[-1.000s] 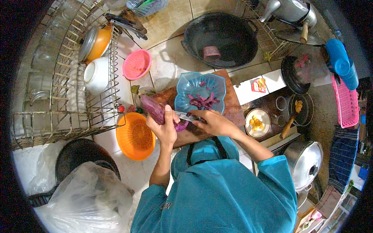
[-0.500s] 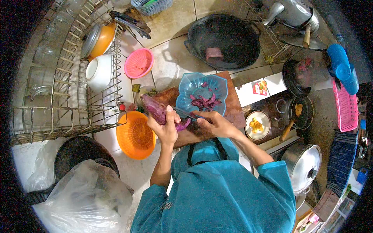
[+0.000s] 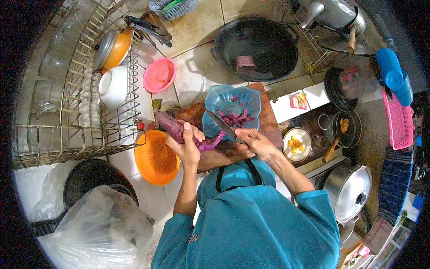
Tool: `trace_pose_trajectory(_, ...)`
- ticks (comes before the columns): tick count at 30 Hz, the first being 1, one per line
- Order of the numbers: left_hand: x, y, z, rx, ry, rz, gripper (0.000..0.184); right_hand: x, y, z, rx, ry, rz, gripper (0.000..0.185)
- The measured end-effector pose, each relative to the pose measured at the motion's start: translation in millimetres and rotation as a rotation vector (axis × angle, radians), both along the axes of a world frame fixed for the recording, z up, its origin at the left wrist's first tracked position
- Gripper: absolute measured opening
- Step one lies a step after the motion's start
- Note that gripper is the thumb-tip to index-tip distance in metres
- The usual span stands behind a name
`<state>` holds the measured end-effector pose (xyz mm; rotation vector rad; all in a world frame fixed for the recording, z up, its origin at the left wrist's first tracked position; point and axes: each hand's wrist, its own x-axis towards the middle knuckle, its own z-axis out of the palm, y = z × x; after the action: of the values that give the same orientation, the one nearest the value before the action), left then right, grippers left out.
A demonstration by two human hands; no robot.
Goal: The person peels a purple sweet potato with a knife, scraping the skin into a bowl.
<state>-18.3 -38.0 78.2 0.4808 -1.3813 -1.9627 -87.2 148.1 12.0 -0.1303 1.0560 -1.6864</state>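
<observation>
A long purple sweet potato (image 3: 168, 123) is wrapped in the fingers of my left hand (image 3: 188, 144). Its skin is dark at the upper end, and brighter purple flesh shows at the lower end. My right hand (image 3: 254, 144) grips a knife (image 3: 220, 123) by the handle, the blade pointing up and left, apart from the sweet potato. Beneath the blade stands a translucent blue bowl (image 3: 213, 95) with purple peelings (image 3: 239, 119) inside. Bowl and hands are over a brown wooden cutting board (image 3: 270, 117).
An orange basket (image 3: 156, 158) stands left of the board, a pink basket (image 3: 160, 75) behind it. A wire dish rack (image 3: 74, 130) lines the left side. A black basin (image 3: 268, 49) lies at the back; a plate with yellow pieces (image 3: 297, 144) and a lidded pot (image 3: 351, 193) are right.
The knife has come away from the sweet potato and its blade now tilts up over the bowl. My left hand and the sweet potato have shifted slightly left.
</observation>
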Motion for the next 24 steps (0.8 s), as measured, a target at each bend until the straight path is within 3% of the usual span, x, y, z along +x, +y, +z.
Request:
trace_pose_trajectory(6,0,-13,1,0.066,0.002,0.034,0.015,-11,9,7,-0.029,-0.166,-0.061,0.024)
trace_pose_trajectory(9,-1,-20,1,0.12,-0.007,0.047,0.017,-12,11,10,-0.024,-0.117,-0.081,0.03)
trace_pose_trajectory(13,-5,-21,8,0.228,-0.029,0.083,0.021,-17,7,6,0.177,0.414,-0.151,0.032)
trace_pose_trajectory(18,-11,-23,13,0.364,-0.055,0.145,0.026,-22,9,7,0.428,0.776,-0.139,0.03)
trace_pose_trajectory(21,-12,-23,12,0.375,-0.044,0.149,0.028,-17,6,16,0.386,1.156,-0.263,0.034)
trace_pose_trajectory(24,-13,-22,10,0.377,-0.042,0.145,0.03,-5,3,43,0.363,1.323,-0.142,0.037)
